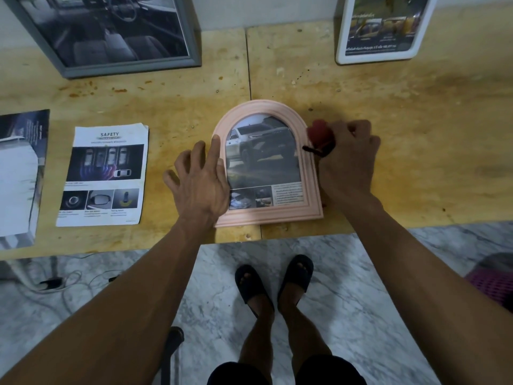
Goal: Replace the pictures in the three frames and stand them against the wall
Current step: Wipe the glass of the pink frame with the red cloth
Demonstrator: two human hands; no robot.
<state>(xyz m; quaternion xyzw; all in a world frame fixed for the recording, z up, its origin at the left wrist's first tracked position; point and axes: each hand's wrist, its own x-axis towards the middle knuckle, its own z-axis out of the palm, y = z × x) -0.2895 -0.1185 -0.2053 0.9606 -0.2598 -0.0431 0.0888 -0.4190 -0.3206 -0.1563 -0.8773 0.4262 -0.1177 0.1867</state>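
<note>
The pink arched frame (pixel 268 165) lies face up on the desk (pixel 388 151), at its near edge, with a vehicle picture showing behind its window. Beyond it, the grey frame (pixel 111 34) to the left and the white frame (pixel 385 29) to the right both lean against the wall (pixel 266 9).

Step in hand, as judged: the third frame appears loaded and remains to be stood up. The left hand (pixel 201 184) rests on the pink frame's left rim, fingers apart and flat, forefinger extended along the moulding. The right hand (pixel 348 159), just right of the frame, has its fingers closed on a red object with a dark cord (pixel 319 137); what this object is cannot be told.

The next move calls for gripping both side rims and tilting the frame upright into the gap between the other two.

The frame's backing and stand are hidden. The safety leaflet (pixel 104 176), left of the pink frame, lies loose. The two far frames are cut off at top.
</note>
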